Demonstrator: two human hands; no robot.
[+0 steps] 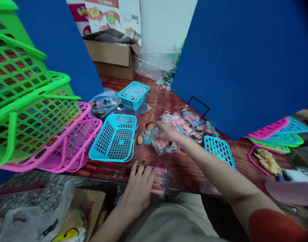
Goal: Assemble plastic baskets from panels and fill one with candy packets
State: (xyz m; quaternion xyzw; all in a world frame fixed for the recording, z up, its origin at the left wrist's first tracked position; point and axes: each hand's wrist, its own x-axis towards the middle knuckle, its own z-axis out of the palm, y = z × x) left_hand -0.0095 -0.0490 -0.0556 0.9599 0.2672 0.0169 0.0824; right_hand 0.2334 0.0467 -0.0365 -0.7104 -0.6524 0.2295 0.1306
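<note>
My left hand (141,185) lies at the table's front edge, its fingers closed over a clear plastic packet of pink and orange sticks (159,180). Farther in, my right hand (166,132) is slightly blurred, its fingers curled on a small clear packet with pink contents (160,144). Beside those fingers lies a packet with a cartoon figure (150,127). A loose pile of similar packets (179,121) spreads behind my right wrist. To the left stands a light-blue plastic basket (111,156) with its inside facing up and nothing visible in it.
Green baskets (60,92) and pink baskets (89,125) are stacked at left. Another blue basket (133,95) sits behind, near a cardboard box (111,53). A perforated blue piece (219,151) lies under my right forearm. Blue panels (244,67) flank the table.
</note>
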